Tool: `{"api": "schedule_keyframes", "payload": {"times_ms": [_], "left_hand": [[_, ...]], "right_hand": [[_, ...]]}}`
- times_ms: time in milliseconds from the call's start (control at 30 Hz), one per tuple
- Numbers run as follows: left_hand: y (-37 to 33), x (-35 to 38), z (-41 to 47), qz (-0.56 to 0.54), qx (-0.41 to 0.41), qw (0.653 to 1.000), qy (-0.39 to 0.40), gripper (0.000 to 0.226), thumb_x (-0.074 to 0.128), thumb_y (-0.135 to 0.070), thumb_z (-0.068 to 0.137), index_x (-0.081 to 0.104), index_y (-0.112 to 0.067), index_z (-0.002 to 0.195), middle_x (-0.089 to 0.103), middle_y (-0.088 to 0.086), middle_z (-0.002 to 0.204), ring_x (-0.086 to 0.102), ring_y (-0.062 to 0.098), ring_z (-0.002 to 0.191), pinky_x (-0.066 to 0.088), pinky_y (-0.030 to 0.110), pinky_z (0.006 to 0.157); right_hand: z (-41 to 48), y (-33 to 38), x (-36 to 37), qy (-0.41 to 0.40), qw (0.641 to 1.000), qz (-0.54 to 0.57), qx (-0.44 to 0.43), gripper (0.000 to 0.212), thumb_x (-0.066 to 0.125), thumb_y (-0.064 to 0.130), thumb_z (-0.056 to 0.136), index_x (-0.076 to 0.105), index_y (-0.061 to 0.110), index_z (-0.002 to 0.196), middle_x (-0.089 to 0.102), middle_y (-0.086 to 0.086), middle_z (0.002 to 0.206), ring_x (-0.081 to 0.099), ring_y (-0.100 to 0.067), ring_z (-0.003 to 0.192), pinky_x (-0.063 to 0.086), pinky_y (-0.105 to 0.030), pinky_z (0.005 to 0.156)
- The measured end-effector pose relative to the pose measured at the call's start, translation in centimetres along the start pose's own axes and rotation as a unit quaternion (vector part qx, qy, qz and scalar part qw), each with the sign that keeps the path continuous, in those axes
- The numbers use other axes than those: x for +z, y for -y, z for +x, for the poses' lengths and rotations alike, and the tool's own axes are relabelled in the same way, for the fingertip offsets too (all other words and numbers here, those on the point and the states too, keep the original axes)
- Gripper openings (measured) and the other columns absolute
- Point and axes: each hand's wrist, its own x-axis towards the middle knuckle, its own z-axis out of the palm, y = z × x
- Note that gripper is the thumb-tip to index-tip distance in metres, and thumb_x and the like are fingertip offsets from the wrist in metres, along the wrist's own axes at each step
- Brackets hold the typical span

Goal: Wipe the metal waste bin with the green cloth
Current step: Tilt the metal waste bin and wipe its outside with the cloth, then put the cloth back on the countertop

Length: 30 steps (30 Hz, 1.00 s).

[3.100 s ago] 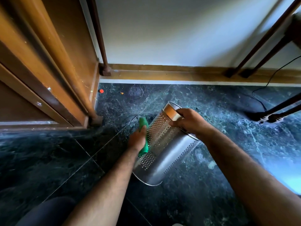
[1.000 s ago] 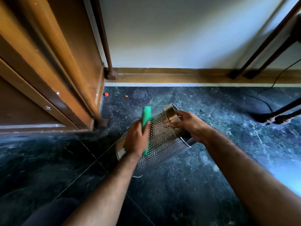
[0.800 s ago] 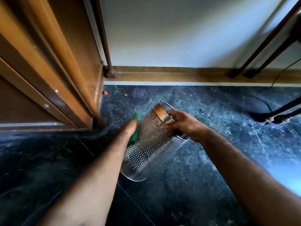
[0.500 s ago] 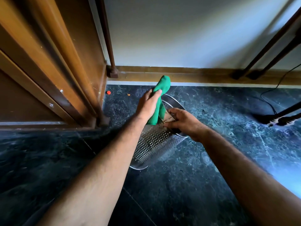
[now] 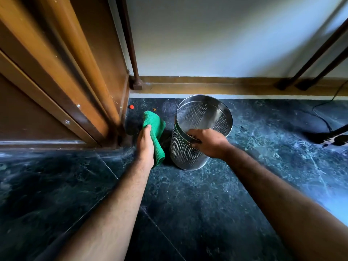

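The metal bin (image 5: pixel 201 132) is being steadied upright on the floor (image 5: pixel 188 204), its near rim gripped by the right hand (image 5: pixel 209 142). The soft green cloth (image 5: pixel 155 132) is being clutched just left by the left hand (image 5: pixel 146 146). Thin, perforated steel is likely proving light, stiff and slippery; the rim is judged the best hold.

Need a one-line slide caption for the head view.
Right hand grips the rim of the upright perforated metal bin on the dark marble floor; left hand holds the green cloth beside it.
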Motion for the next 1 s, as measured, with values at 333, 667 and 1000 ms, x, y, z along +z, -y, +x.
{"api": "schedule_keyframes", "payload": {"times_ms": [333, 667, 1000], "left_hand": [[-0.7, 1.5, -1.0, -0.023, -0.002, 0.999, 0.032, 0.045, 0.059, -0.048, 0.089, 0.065, -0.024, 0.127, 0.064, 0.004, 0.135, 0.058, 0.019, 0.114, 0.045, 0.034, 0.104], [-10.0, 3.2, -9.6, -0.171, -0.181, 0.965, 0.086, 0.059, 0.048, -0.057, 0.093, 0.065, -0.011, 0.126, 0.071, 0.016, 0.109, 0.067, 0.033, 0.099, 0.052, 0.042, 0.096], [-23.2, 2.1, -21.2, 0.125, -0.052, 0.983, 0.124, 0.070, 0.055, -0.050, 0.096, 0.030, -0.026, 0.157, 0.046, 0.007, 0.154, 0.051, 0.025, 0.135, 0.042, 0.038, 0.110]], "right_hand": [[0.9, 0.0, 0.9, -0.020, 0.999, -0.027, -0.035, 0.044, 0.070, 0.035, 0.084, 0.057, 0.036, 0.126, 0.071, 0.002, 0.123, 0.067, -0.024, 0.106, 0.057, -0.038, 0.086], [-2.7, 8.6, -7.8, 0.038, 0.946, 0.321, 0.018, 0.069, 0.071, 0.059, 0.075, 0.063, 0.021, 0.131, 0.070, 0.005, 0.119, 0.063, -0.004, 0.098, 0.043, -0.008, 0.074], [-10.0, 12.6, -23.6, -0.029, 0.953, 0.288, 0.089, 0.036, 0.062, 0.012, 0.071, 0.076, 0.025, 0.102, 0.074, 0.001, 0.082, 0.068, -0.015, 0.075, 0.050, -0.016, 0.061]]}}
